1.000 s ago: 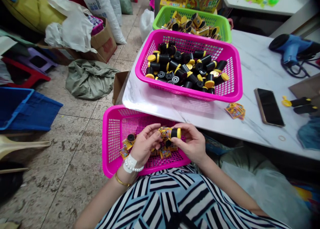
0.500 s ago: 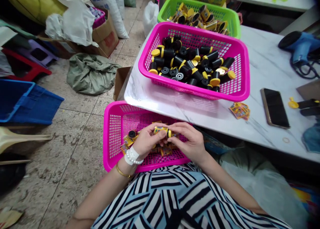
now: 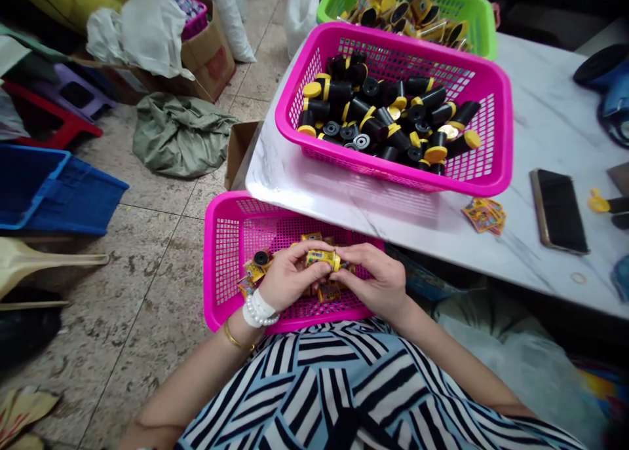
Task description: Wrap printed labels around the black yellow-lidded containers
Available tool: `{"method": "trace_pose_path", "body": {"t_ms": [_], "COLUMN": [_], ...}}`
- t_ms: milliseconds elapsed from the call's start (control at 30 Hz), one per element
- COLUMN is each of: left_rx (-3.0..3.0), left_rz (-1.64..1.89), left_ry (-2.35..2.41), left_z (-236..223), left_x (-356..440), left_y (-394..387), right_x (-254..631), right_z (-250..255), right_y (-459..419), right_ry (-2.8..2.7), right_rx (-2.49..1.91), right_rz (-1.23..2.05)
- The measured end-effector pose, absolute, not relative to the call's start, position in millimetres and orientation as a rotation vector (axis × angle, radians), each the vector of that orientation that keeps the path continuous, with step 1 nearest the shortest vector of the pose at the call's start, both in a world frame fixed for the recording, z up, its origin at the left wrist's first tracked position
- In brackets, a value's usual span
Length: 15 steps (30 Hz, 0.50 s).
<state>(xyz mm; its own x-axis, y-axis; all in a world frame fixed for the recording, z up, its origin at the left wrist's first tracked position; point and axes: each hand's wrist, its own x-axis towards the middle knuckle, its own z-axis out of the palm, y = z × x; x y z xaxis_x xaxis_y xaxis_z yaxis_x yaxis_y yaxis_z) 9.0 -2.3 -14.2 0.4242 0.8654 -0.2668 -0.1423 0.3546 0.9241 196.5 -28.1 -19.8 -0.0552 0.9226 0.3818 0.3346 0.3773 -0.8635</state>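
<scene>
Between both hands is a small canister (image 3: 322, 260) wrapped in a yellow printed label, lying sideways. My left hand (image 3: 289, 276) is closed around its left end, the thumb pressed along the label. Fingers and thumb of my right hand (image 3: 371, 273) pinch its right end. Both hands are above a pink basket (image 3: 221, 312), where several yellow-labelled canisters (image 3: 329, 293) lie; one shows a black round end (image 3: 261, 258). On the table, a larger pink basket (image 3: 388, 168) holds black canisters with yellow caps (image 3: 339, 90).
Behind stands a green basket (image 3: 484, 24) of yellow-labelled canisters. Printed labels (image 3: 484, 215), a phone (image 3: 560, 211) and a blue hot-air tool (image 3: 616, 103) are on the marble-patterned table (image 3: 304, 194). To the left are a blue crate (image 3: 93, 194) and a crumpled green sack (image 3: 177, 135) on the floor.
The canister has turned slightly in my fingers, showing more yellow label and less of the black band by its right end. The view has shifted a little; both hands stay on the canister.
</scene>
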Motion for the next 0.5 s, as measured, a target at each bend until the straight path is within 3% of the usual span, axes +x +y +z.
{"method": "trace_pose_path", "body": {"t_ms": [167,233,400,500], "left_rx": [1.385,1.436,1.028,0.940], "left_rz": [0.838,0.801,0.668,0.613], "left_ry": [0.879,0.892,0.954,0.974], "left_z": [-13.4,-14.7,-19.0,-20.8], "left_x": [7.4,6.4,-0.3,-2.9], "left_y": [-1.2,-2.2,-8.5,-11.9], "right_x": [192.4,192.7,200.6,198.7], "right_z": [-25.4,-26.9,-25.8,-28.7], "right_y": [-32.8,-32.4,-31.1,-33.8], "right_ry": [-1.181,-1.136,-1.553,-1.660], "right_rx": [-1.235,-1.232,-1.154,-1.071], "right_rz": [1.285,1.350,0.810,0.730]}}
